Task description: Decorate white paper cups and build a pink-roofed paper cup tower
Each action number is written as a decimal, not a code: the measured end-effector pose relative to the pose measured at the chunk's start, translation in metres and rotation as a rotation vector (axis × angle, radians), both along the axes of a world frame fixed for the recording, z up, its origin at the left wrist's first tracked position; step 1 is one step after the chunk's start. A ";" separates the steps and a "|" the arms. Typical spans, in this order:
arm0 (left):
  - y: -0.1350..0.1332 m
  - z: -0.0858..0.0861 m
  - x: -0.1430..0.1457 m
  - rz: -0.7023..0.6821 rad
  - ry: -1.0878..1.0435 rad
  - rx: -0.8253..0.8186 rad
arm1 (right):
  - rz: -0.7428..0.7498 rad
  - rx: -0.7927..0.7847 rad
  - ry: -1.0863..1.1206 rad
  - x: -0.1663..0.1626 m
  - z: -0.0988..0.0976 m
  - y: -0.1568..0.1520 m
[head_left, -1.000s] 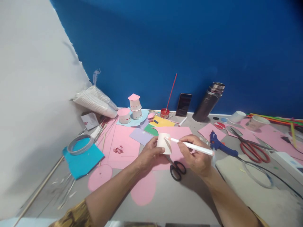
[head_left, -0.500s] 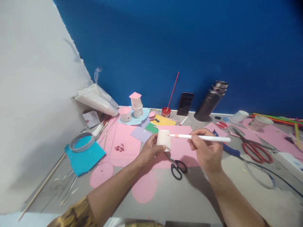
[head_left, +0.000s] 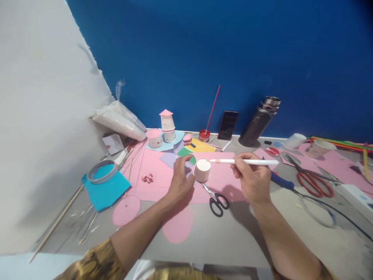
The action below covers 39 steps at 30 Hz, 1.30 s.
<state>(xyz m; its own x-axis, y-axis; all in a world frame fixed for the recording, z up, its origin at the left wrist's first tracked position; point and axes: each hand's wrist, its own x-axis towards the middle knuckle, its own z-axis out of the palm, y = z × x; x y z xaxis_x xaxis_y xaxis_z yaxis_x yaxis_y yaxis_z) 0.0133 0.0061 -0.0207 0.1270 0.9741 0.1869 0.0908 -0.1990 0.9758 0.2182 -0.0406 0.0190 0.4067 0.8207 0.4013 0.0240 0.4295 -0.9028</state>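
A small white paper cup (head_left: pixel 202 171) rests bottom up on pink paper (head_left: pixel 221 182). My left hand (head_left: pixel 182 179) is just left of the cup, thumb and fingers apart in a loose curve; whether the thumb touches the cup I cannot tell. In my right hand (head_left: pixel 253 179) is a white felt-tip pen (head_left: pixel 262 162), held level, its peach-coloured tip pointing left at the cup's upper edge. Just below the cup lie black-handled scissors (head_left: pixel 216 200), blades toward it.
Decorated cups with pink paper tops (head_left: pixel 168 122) stand at the back. A stack of cups (head_left: pixel 121 120) leans on the left wall. A phone (head_left: pixel 228 125) and dark flask (head_left: pixel 259 121) stand by the blue wall. Red-handled scissors (head_left: pixel 314 182) and a tape roll (head_left: pixel 102 171) lie at the sides.
The cup, held up in my left hand before, now rests bottom up on the paper. My left hand has let go, its fingers spread. The pen remains in my right hand.
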 end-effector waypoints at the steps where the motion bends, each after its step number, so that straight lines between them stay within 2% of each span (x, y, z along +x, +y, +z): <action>1: -0.001 0.004 -0.001 -0.001 0.010 0.058 | 0.001 -0.005 -0.013 0.000 -0.001 0.000; 4: -0.004 0.016 -0.004 -0.045 0.023 0.179 | -0.006 -0.034 -0.073 -0.002 -0.003 -0.001; 7: -0.008 0.021 -0.005 -0.067 0.018 0.224 | 0.001 -0.057 -0.125 -0.005 -0.004 -0.003; 13: -0.005 0.017 -0.002 -0.050 -0.013 0.220 | 0.045 -0.075 -0.171 -0.008 -0.003 -0.004; 18: -0.001 0.011 -0.002 -0.089 0.094 0.338 | 0.060 -0.122 -0.183 -0.008 -0.002 -0.006; 26: -0.004 0.010 -0.006 -0.015 -0.002 0.177 | -0.027 -0.051 -0.088 -0.001 -0.003 0.000; 28: -0.009 0.011 -0.005 -0.080 0.009 0.159 | -0.054 -0.043 -0.051 0.001 -0.004 0.002; 30: -0.015 0.014 -0.003 -0.238 0.077 0.138 | -0.078 -0.045 -0.005 0.003 -0.004 0.006; 34: -0.026 0.019 -0.001 -0.825 0.264 0.161 | -0.099 -0.057 0.103 0.008 -0.003 0.013; 35: -0.028 0.019 -0.001 -0.925 0.292 0.175 | -0.104 -0.054 0.126 0.009 -0.003 0.014; 37: -0.028 0.018 -0.001 -0.960 0.333 0.175 | -0.111 -0.042 0.162 0.011 -0.002 0.017; 39: -0.025 0.017 -0.002 -0.825 0.341 0.142 | -0.112 -0.029 0.188 0.012 -0.002 0.018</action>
<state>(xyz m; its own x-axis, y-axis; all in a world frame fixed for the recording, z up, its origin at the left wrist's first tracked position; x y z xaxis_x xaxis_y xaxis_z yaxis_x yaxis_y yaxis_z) 0.0114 -0.0192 -0.0036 0.8457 0.5194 0.1226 0.1456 -0.4456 0.8833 0.2299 -0.0226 0.0171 0.5617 0.7762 0.2865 -0.1000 0.4075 -0.9077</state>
